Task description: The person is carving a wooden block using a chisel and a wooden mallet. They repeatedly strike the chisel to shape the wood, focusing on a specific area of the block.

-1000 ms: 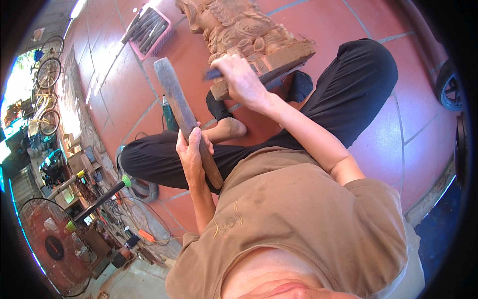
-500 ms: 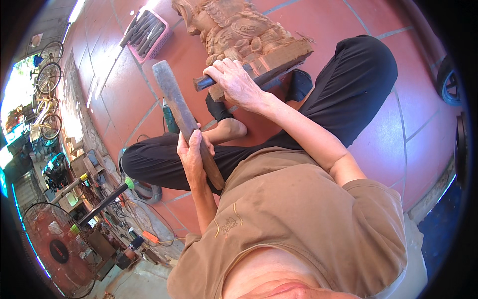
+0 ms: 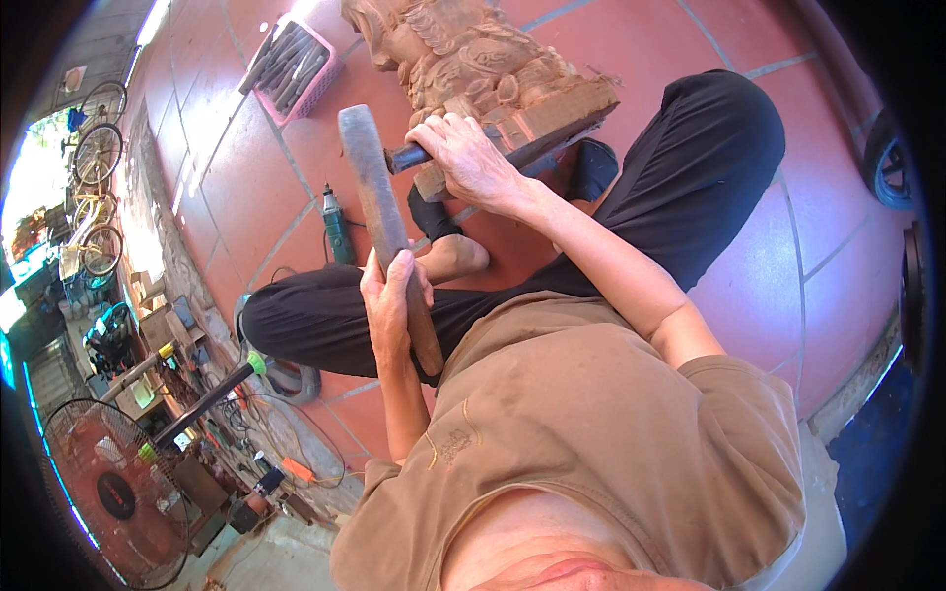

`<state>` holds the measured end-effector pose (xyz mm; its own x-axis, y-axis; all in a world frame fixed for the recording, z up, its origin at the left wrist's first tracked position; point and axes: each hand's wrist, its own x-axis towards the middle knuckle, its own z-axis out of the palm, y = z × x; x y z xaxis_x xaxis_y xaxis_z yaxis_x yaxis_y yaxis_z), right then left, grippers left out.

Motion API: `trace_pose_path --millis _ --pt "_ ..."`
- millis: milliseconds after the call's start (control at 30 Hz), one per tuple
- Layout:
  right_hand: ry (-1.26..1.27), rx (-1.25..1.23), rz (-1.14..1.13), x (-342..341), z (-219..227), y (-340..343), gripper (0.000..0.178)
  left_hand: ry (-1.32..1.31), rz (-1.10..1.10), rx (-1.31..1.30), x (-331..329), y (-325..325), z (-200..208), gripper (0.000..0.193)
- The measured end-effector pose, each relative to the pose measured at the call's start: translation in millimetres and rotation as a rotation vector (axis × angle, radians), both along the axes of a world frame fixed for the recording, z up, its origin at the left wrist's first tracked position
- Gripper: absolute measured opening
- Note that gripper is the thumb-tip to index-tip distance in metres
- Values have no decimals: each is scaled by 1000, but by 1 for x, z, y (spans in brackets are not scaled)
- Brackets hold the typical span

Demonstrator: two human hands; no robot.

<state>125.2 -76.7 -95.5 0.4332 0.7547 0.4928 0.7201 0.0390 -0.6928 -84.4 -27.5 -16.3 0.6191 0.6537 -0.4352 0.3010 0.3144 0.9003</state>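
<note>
My left hand (image 3: pixel 391 294) is closed round the lower part of a long wooden mallet (image 3: pixel 371 182), a flat, worn bat held upright in front of my lap. The mallet's striking side meets the dark butt end of a chisel (image 3: pixel 404 158). My right hand (image 3: pixel 471 165) wraps the chisel's handle, knuckles up; its blade is hidden beyond the hand. Just past that hand lies a carved wooden sculpture (image 3: pixel 483 64) with deep relief, its rough block base (image 3: pixel 562 110) turned toward me. The chisel's contact with the wood cannot be seen.
A pink basket (image 3: pixel 320 84) of several chisels stands on the red tiles (image 3: pixel 227 187) at far left. A green power tool (image 3: pixel 337 229) lies by my left leg. A fan (image 3: pixel 116 492), cords and bicycles (image 3: pixel 97 153) line the left; a wheel (image 3: pixel 887 163) is at right.
The mallet in my left hand has swung to the right, from a gap beside the chisel up to its butt end. My right hand and the sculpture have hardly moved.
</note>
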Motion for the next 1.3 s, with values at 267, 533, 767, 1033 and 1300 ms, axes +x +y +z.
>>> trace_pose_path --millis 267,533,767,1033,1300 --pt "5 24 -18 -1 0 -1 41 -286 271 120 10 -5 7 26" --pt "182 115 -14 14 10 -6 36 -59 -20 60 5 8 8 32" --pt "1047 308 -250 70 14 -44 32 -87 40 11 2 12 2 29" --pt "1100 375 -211 68 2 -48 30 -31 -78 91 23 15 12 32" --pt "891 283 -249 64 -1 -47 24 5 -269 235 55 32 44 34"
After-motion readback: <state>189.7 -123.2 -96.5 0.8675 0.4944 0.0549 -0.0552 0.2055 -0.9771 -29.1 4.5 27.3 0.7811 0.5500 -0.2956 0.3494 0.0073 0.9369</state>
